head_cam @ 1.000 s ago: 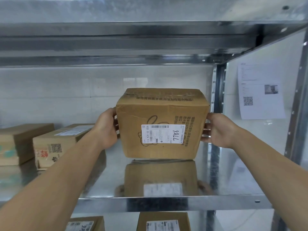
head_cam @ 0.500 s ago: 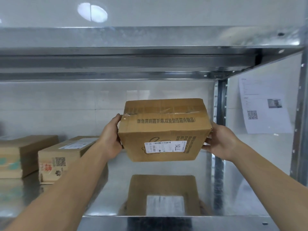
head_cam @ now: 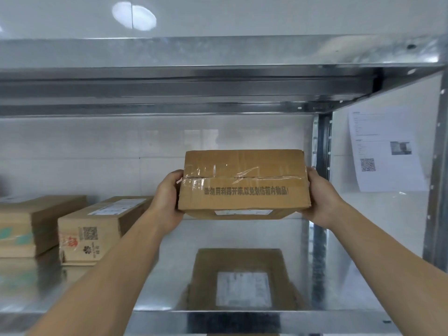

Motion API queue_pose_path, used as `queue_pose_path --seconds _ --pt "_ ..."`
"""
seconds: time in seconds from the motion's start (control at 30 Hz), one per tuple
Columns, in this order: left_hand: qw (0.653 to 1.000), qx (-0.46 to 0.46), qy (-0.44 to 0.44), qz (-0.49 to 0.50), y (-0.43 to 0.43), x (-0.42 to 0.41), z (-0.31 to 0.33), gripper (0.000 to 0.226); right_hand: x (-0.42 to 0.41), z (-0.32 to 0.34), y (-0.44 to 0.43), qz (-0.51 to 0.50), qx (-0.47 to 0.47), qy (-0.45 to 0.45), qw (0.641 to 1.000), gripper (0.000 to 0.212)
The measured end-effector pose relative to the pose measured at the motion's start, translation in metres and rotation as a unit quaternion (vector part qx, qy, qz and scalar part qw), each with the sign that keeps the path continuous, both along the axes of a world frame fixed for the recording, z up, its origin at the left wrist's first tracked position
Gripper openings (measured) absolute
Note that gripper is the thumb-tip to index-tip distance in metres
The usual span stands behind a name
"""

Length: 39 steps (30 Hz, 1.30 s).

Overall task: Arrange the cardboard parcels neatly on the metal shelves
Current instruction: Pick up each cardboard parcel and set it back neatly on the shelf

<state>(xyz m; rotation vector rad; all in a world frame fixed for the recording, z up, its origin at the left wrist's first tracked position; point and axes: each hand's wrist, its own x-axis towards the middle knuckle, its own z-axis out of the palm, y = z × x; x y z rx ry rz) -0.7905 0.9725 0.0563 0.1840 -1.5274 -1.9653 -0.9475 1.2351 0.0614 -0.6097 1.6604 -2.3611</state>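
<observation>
Left hand point(head_cam: 167, 197) grips the left end of a cardboard parcel point(head_cam: 244, 183), thumb up by the tape seam. The fingers are wrapped behind the box and mostly hidden. Right hand point(head_cam: 320, 197) clamps the right end the same way. Both forearms are stretched forward.

The parcel is held in the air above the metal shelf point(head_cam: 169, 270), well clear of it and towards the right side. It is tipped so that its taped face looks at the camera. Its brown reflection point(head_cam: 242, 280) shows in the shiny shelf below.

On the shelf to the left stands a second parcel point(head_cam: 97, 229), and a third parcel point(head_cam: 29, 224) sits just beside it at the frame edge. The upper shelf point(head_cam: 218, 88) runs close overhead. An upright post point(head_cam: 321, 146) stands behind the right hand.

Writing:
- The held parcel has clear tape over its seam and a printed line, probably "勿用利器开箱,以免划伤箱内物品".
- Its white label shows only as a sliver along the lower edge and is unreadable.
- The second parcel carries a QR code, red marks and a white top label.
- A paper sheet point(head_cam: 385, 149) on the right wall has a QR code and a small photo, with text too fine to read.
</observation>
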Motion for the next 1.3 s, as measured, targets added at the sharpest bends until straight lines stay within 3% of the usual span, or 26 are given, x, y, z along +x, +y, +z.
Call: queue_pose_path --seconds 0.13,0.27,0.7,1.1,1.3 --pt "1.000 0.014 -0.003 -0.006 -0.001 0.000 -0.004 0.045 0.007 0.005 -0.004 0.025 0.022 -0.020 0.999 0.052" --pt "1.000 0.016 -0.017 0.010 -0.003 0.003 -0.005 0.034 0.010 0.006 -0.006 0.040 0.030 -0.020 0.999 0.046" --pt "1.000 0.003 -0.012 0.005 0.006 0.003 -0.003 0.056 0.016 0.007 -0.009 0.045 0.024 -0.005 0.999 0.047" --pt "1.000 0.000 -0.013 0.004 0.006 0.006 -0.003 0.051 0.021 0.007 -0.007 0.034 0.035 0.014 0.999 0.043" --pt "1.000 -0.002 -0.025 0.006 0.006 0.009 -0.003 0.046 0.020 0.004 -0.007 0.047 0.018 0.023 0.998 0.071"
